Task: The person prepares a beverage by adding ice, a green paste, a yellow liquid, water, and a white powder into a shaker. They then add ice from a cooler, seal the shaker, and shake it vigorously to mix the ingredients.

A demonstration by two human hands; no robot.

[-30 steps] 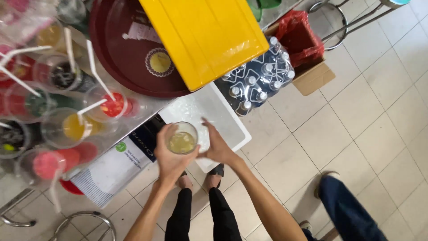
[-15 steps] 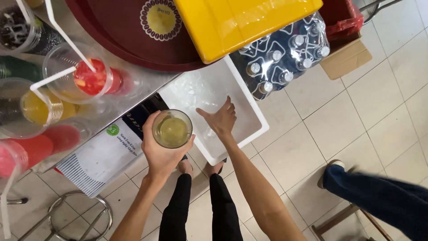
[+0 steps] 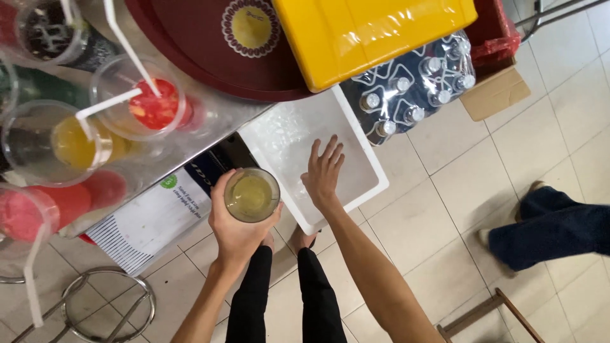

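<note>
My left hand (image 3: pixel 238 232) wraps round a cup (image 3: pixel 251 195) of yellow drink, held just beside the white box (image 3: pixel 372 184) of ice. My right hand (image 3: pixel 324 173) is inside that box, fingers spread flat, holding nothing.

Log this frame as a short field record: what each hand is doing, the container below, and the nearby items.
left hand: grips a clear plastic cup of pale yellow drink, upright
right hand: fingers spread, reaching down into the white foam box; contact with contents cannot be told
box contents: look like ice
counter: dispensers of red and yellow drinks with white ladles, dark red tray
above box: yellow bin
beside box: shrink-wrapped bottle pack
other person: a leg in dark trousers at right
</note>
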